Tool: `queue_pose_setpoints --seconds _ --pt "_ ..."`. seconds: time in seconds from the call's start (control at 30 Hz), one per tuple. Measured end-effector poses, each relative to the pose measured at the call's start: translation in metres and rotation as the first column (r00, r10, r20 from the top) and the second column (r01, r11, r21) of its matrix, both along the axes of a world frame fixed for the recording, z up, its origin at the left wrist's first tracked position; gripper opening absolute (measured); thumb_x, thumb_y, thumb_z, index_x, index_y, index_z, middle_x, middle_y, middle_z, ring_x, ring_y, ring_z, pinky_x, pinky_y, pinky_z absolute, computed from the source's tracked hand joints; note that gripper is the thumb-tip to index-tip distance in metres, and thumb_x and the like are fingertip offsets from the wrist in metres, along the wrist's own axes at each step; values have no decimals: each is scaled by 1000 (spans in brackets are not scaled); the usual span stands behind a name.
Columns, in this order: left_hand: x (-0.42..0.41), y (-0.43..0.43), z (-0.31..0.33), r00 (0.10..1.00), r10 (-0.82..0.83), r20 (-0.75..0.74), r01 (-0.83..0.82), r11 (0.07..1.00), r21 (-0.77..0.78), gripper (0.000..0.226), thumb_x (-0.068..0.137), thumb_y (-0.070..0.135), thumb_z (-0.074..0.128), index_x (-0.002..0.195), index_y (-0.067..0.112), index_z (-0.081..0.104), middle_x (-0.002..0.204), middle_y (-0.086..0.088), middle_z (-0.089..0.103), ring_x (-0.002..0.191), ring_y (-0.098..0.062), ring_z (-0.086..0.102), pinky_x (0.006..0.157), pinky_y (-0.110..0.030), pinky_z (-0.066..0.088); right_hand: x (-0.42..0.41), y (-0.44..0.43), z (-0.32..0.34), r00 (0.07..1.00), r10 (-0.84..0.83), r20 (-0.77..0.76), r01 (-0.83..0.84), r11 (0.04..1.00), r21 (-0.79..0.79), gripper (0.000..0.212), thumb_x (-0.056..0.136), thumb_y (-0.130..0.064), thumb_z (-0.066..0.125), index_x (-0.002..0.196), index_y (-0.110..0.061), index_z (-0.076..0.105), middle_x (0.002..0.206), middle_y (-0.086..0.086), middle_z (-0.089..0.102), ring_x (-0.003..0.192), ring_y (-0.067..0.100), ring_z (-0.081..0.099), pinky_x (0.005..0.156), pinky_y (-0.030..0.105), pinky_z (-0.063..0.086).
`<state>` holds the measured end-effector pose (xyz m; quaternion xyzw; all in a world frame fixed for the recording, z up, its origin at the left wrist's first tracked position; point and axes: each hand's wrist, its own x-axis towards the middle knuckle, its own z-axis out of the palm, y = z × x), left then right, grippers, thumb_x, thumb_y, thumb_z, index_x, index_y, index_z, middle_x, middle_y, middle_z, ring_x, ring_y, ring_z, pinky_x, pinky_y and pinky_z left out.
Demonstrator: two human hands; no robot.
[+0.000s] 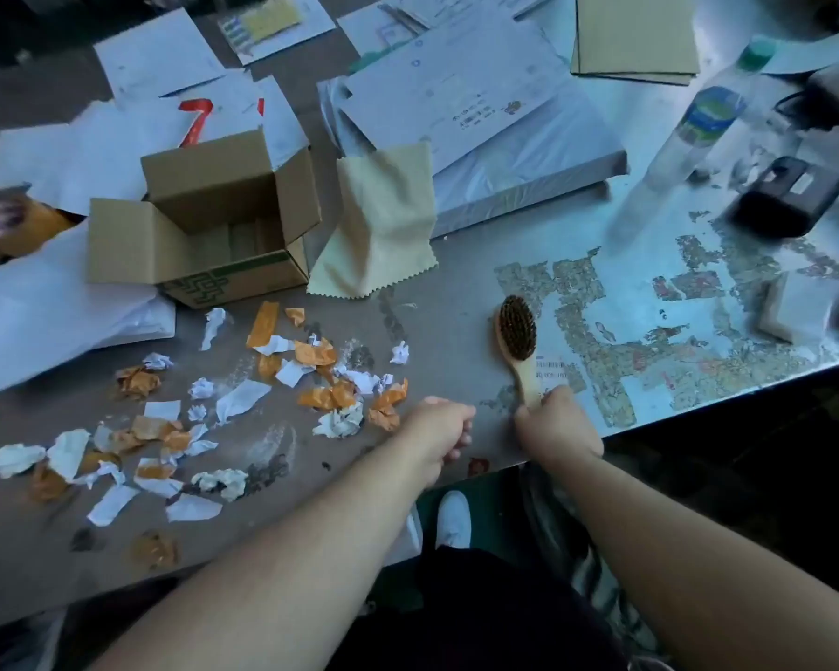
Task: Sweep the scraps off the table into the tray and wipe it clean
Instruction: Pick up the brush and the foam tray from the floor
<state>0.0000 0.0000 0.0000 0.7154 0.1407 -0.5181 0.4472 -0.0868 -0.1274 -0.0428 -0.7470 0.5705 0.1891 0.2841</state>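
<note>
Orange and white paper scraps (262, 394) lay spread over the grey table (432, 341), left of both hands. Behind them stood an open cardboard box (204, 225). A yellow cloth (379, 234) was just beside the box on its right, leaning up against a flat white pack (495, 152). Further right were a clear bottle (698, 123) with a green cap and a black gadget (785, 196), both blurry.

The right hand (555, 423) gripped the end of a wooden brush (518, 341) near the table's front edge. The brush pointed away from the person, and its dark bristles faced up. The left hand (439, 428) was curled into a fist with nothing in it. It sat between the brush and the nearest scraps. Both bare arms reached forward over the table edge.
</note>
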Motion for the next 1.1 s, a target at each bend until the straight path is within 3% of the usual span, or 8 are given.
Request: queue_pose_setpoints --seconds 0.17,0.27,0.37,0.47,0.63,0.8,0.93,1.1 --pt "-2 -5 2 1000 -28 12 27 999 45 15 98 15 57 84 18 52 67 1 55 53 -9 48 50 -21 34 3 -8 10 999 37 -21 -34 994 108 45 70 -57 59 87 -15 64 78 3 69 69 21 65 66 31 55" --pt "-4 -6 9 999 -32 12 32 998 48 16 99 18 55 84 18 53 70 1 56 56 -11 49 52 -23 36 9 -2 8 990 74 123 -99 972 211 46 77 -56 53 86 -14 68 82 5 71 75 23 66 72 33 55" --pt "-7 -8 16 1000 -13 0 13 1000 13 21 101 22 52 80 18 54 70 1 55 58 -12 49 53 -24 36 18 8 3 947 -87 310 -6 958 288 25 89 -36 55 94 -14 67 90 10 72 84 30 67 78 37 56" --pt "-7 -5 25 1000 -4 -18 3 999 -34 24 102 23 50 79 18 55 73 -1 58 62 -16 53 53 -24 36 23 18 7 911 -117 395 -21 945 327 11 94 -15 50 104 -15 53 88 8 67 81 30 65 67 35 53" --pt "-3 11 25 996 24 -84 -33 994 -101 17 100 22 52 86 16 60 84 -11 62 64 -21 63 50 -26 53 27 39 5 912 66 405 -177 954 242 64 99 -16 42 156 -31 19 108 12 65 85 31 62 73 37 45" --pt "-3 33 19 997 41 -59 -46 995 -90 15 92 29 59 96 15 61 89 -13 68 80 -29 68 84 -55 58 30 61 6 906 156 394 -259 940 224 70 99 -19 43 159 -40 13 101 8 62 81 28 61 71 37 46" --pt "1 55 15 998 51 -45 -54 997 -63 13 92 32 57 93 19 59 89 -9 70 76 -25 66 70 -36 52 35 83 10 902 164 400 -273 934 232 70 97 -19 45 159 -35 16 100 10 66 82 27 60 73 36 45" --pt "11 90 12 996 64 -55 -67 996 -62 18 95 31 55 105 17 60 91 -6 70 79 -24 65 70 -33 46 42 117 5 896 138 422 -260 934 247 68 98 -19 44 157 -38 18 99 9 71 83 26 68 83 44 55"
